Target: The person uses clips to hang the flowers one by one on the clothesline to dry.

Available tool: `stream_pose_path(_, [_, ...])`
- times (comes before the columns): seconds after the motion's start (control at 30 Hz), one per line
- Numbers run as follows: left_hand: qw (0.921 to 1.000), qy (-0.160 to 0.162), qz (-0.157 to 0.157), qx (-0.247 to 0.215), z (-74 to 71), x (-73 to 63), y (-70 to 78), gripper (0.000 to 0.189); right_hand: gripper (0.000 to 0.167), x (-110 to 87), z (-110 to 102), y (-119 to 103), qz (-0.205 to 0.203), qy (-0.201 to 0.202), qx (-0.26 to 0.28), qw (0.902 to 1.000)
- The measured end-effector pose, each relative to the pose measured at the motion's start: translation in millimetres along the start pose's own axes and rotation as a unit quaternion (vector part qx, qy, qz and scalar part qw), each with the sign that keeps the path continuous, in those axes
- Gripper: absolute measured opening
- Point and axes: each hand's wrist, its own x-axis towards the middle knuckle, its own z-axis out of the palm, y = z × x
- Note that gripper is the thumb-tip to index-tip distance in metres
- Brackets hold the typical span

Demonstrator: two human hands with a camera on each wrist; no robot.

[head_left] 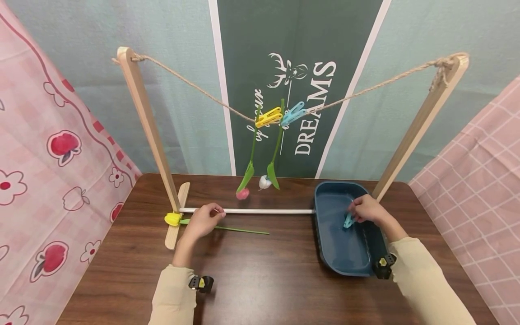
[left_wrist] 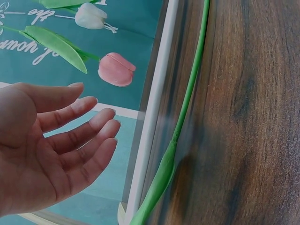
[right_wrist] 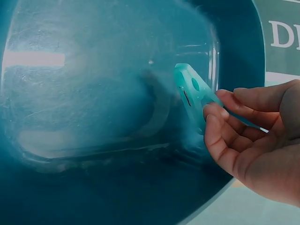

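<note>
In the head view my right hand [head_left: 367,209] pinches a light-blue clothespin [head_left: 348,220] by its handle end, inside the dark blue basin [head_left: 343,272]. The right wrist view shows the clothespin [right_wrist: 187,86] held between thumb and fingers. My left hand [head_left: 205,220] hovers above a yellow artificial tulip [head_left: 172,219] lying on the table; in the left wrist view its fingers are loosely bent around nothing, beside the green stem [left_wrist: 191,84]. A pink tulip [head_left: 243,193] and a white tulip [head_left: 265,182] hang heads down from the rope, under a yellow clothespin [head_left: 269,117] and a blue clothespin [head_left: 294,113].
A twine rope [head_left: 195,85] sags between a left wooden post [head_left: 148,131] and a right wooden post [head_left: 420,126]. Low between the posts runs a white rod [head_left: 268,211]. Curtains surround the brown table [head_left: 260,280], a dark green printed panel [head_left: 300,27] behind it.
</note>
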Motion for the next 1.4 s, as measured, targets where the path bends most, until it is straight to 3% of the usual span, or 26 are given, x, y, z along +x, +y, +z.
stream_pose_path(0.67, [0.9999, -0.003, 0.014, -0.005, -0.7, 0.2, 4.0, 0.011, 0.021, -1.1, -6.9, -17.1, -0.021, 0.018, -0.021, 0.9994])
stream_pose_path(1.4, [0.9997, -0.001, 0.025, -0.006, -0.5, -1.3, 10.2, 0.01, 0.021, -3.9, -6.0, -58.7, -0.058, 0.03, -0.038, 0.9972])
